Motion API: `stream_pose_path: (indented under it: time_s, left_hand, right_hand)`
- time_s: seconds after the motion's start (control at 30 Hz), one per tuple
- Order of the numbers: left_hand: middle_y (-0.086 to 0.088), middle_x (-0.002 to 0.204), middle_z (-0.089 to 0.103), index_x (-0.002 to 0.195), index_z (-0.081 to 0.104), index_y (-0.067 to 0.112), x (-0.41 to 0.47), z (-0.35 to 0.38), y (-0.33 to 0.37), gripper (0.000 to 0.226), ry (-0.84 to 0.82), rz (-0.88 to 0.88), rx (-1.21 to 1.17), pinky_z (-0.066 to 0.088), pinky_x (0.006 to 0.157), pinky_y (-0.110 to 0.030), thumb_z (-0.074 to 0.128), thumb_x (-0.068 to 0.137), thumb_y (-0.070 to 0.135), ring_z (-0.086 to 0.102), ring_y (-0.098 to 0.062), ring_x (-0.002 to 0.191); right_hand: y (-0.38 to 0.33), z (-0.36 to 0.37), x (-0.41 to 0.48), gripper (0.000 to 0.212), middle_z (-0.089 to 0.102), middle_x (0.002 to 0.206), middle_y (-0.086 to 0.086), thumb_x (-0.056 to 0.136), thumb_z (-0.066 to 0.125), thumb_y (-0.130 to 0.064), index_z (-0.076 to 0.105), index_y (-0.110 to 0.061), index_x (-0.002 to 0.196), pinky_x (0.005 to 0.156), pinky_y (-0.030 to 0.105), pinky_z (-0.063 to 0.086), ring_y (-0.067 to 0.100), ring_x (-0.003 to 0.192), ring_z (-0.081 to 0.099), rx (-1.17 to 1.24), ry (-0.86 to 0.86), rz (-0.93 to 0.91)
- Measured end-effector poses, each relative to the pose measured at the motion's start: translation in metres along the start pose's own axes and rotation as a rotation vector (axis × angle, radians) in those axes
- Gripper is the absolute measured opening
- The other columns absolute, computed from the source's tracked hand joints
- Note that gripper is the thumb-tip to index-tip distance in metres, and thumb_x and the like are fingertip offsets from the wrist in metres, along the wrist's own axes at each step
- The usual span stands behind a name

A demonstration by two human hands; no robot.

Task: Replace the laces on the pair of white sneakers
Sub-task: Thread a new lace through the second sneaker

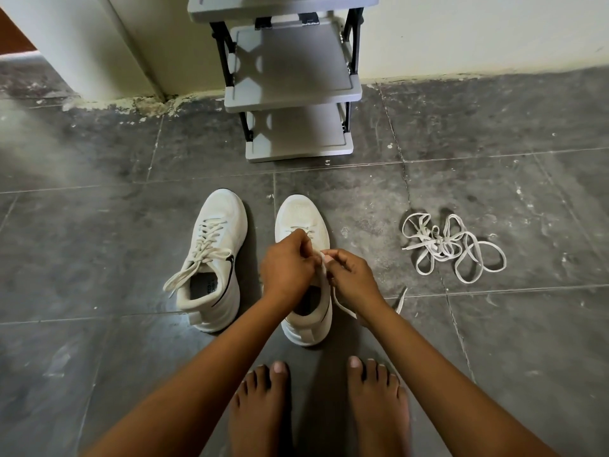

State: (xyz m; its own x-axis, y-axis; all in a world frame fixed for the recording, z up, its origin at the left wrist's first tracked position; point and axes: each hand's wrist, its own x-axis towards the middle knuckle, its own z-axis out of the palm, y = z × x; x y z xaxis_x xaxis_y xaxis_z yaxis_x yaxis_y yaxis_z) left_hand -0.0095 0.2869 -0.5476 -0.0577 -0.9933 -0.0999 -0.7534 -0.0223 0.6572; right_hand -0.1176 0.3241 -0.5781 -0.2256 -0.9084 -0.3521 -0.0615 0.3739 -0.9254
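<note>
Two sneakers: both on the floor [99, 242] before the grey shoe rack [293, 94], toes toward it.
Laced sneaker [214, 258]: before the rack's left side, threaded to the top, ends untied.
Worked sneaker [301, 216]: straight before the rack, under my hands.
Left hand [286, 268]: fingers curled, pinching the lace [324, 263].
Right hand [354, 278]: fingers pinching the same lace.
Loose laces [451, 249]: tangled heap, before the rack and to its right.
Progress: roughly midway, I judge; I cannot tell which laces are the new ones.
</note>
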Motion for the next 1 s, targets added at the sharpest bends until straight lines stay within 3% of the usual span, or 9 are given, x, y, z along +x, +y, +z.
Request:
stream_pose_path:
  time_s: [0.23, 0.4, 0.57, 0.7, 0.77, 0.87, 0.9, 0.93, 1.0]
  left_hand:
    - [0.0, 0.086, 0.064, 0.08, 0.047, 0.026, 0.009, -0.011, -0.012, 0.018, -0.074, 0.161, 0.225, 0.044, 0.073, -0.035, 0.062, 0.081, 0.017, 0.055, -0.021, 0.082]
    - [0.001, 0.092, 0.051, 0.093, 0.049, 0.021, 0.006, -0.02, -0.024, 0.027, 0.008, 0.269, 0.331, 0.036, 0.072, -0.031, 0.069, 0.076, 0.028, 0.046, -0.02, 0.088]
    - [0.003, 0.08, 0.056, 0.087, 0.046, 0.017, 0.006, -0.035, -0.041, 0.037, -0.077, 0.13, 0.277, 0.045, 0.061, -0.035, 0.076, 0.073, 0.034, 0.056, -0.02, 0.075]
    - [-0.003, 0.082, 0.064, 0.085, 0.047, 0.017, 0.005, -0.032, -0.042, 0.035, -0.131, 0.118, 0.262, 0.049, 0.068, -0.038, 0.077, 0.073, 0.031, 0.06, -0.025, 0.078]
    - [-0.007, 0.085, 0.065, 0.091, 0.044, 0.017, 0.006, -0.032, -0.042, 0.04, -0.133, 0.114, 0.261, 0.05, 0.068, -0.039, 0.077, 0.073, 0.032, 0.06, -0.025, 0.077]
    - [-0.009, 0.086, 0.065, 0.097, 0.041, 0.016, 0.006, -0.032, -0.043, 0.048, -0.132, 0.104, 0.258, 0.048, 0.065, -0.036, 0.078, 0.072, 0.033, 0.061, -0.026, 0.076]
    - [-0.009, 0.086, 0.065, 0.099, 0.042, 0.015, 0.006, -0.033, -0.043, 0.05, -0.129, 0.098, 0.254, 0.048, 0.065, -0.037, 0.079, 0.071, 0.034, 0.061, -0.027, 0.077]
    - [-0.008, 0.087, 0.065, 0.1, 0.042, 0.014, 0.006, -0.033, -0.043, 0.053, -0.131, 0.089, 0.251, 0.049, 0.066, -0.038, 0.08, 0.07, 0.035, 0.062, -0.027, 0.077]
    - [-0.006, 0.085, 0.064, 0.1, 0.043, 0.013, 0.007, -0.035, -0.044, 0.056, -0.146, 0.055, 0.238, 0.049, 0.066, -0.036, 0.081, 0.068, 0.038, 0.062, -0.026, 0.078]
  right_hand:
    - [-0.008, -0.001, 0.006, 0.017, 0.066, 0.085, 0.009, 0.088, 0.061, -0.008, 0.066, 0.004, 0.1, 0.073, 0.021, 0.052, 0.015, 0.079, 0.062, 0.244, -0.095, 0.116]
    - [-0.016, 0.001, 0.014, 0.007, 0.063, 0.072, 0.003, 0.085, 0.065, -0.006, 0.066, 0.0, 0.089, 0.055, 0.01, 0.047, 0.009, 0.065, 0.057, 0.113, -0.095, 0.129]
    - [-0.018, 0.0, 0.012, 0.017, 0.064, 0.076, 0.005, 0.09, 0.06, -0.014, 0.06, -0.016, 0.073, 0.077, 0.033, 0.052, 0.017, 0.075, 0.059, -0.102, -0.007, 0.094]
    - [-0.042, -0.011, 0.005, 0.013, 0.068, 0.093, 0.008, 0.097, 0.045, -0.012, 0.053, -0.012, 0.087, 0.083, 0.036, 0.051, 0.023, 0.092, 0.064, -0.175, 0.082, 0.03]
    - [-0.07, -0.026, 0.005, 0.017, 0.07, 0.082, 0.005, 0.099, 0.037, -0.014, 0.052, -0.008, 0.091, 0.075, 0.031, 0.05, 0.02, 0.084, 0.066, 0.084, 0.092, 0.032]
    - [-0.129, -0.066, 0.006, 0.034, 0.061, 0.052, -0.002, 0.1, 0.037, -0.016, 0.057, -0.01, 0.074, 0.058, 0.028, 0.056, 0.01, 0.05, 0.06, 0.916, 0.072, -0.021]
    - [-0.144, -0.078, 0.007, 0.034, 0.053, 0.045, -0.006, 0.101, 0.038, -0.015, 0.056, -0.015, 0.071, 0.05, 0.024, 0.053, 0.006, 0.04, 0.051, 1.071, 0.065, -0.072]
    - [-0.154, -0.086, 0.007, 0.031, 0.045, 0.042, -0.009, 0.101, 0.037, -0.014, 0.053, -0.018, 0.075, 0.044, 0.019, 0.047, 0.004, 0.035, 0.042, 1.108, 0.063, -0.108]
    - [-0.153, -0.086, 0.01, 0.023, 0.038, 0.043, -0.009, 0.1, 0.037, -0.013, 0.045, -0.021, 0.081, 0.037, 0.014, 0.033, 0.002, 0.033, 0.03, 0.871, 0.11, -0.113]
